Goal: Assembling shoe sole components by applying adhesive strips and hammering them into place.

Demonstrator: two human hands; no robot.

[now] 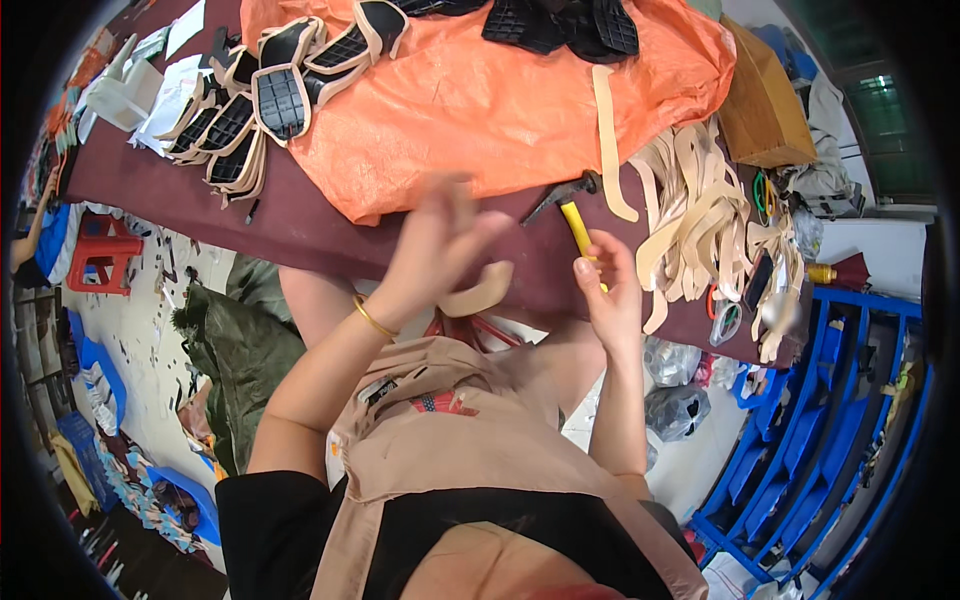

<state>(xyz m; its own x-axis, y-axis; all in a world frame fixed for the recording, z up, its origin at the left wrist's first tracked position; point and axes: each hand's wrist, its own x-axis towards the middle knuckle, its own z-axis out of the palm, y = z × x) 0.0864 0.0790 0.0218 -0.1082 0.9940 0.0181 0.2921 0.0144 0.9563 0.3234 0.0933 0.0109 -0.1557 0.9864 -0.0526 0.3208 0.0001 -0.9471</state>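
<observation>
My right hand [612,285] is closed around the yellow handle of a hammer [577,228], whose dark head lies on the maroon table cover near the orange sheet. My left hand [440,245] hovers over the table's near edge, its fingers smeared by motion. Just below it, a short curved beige strip [478,292] shows at the table edge; whether the hand holds it is unclear. A longer beige strip [607,140] lies partly across the orange sheet [470,120], beyond the hammer.
Black grid-patterned pieces with beige rims [282,103] are stacked at the back left. A heap of beige strips [695,215] covers the table's right side, near scissors [724,322] and a wooden box [768,100]. Blue racks [800,450] stand at right, a red stool [103,252] at left.
</observation>
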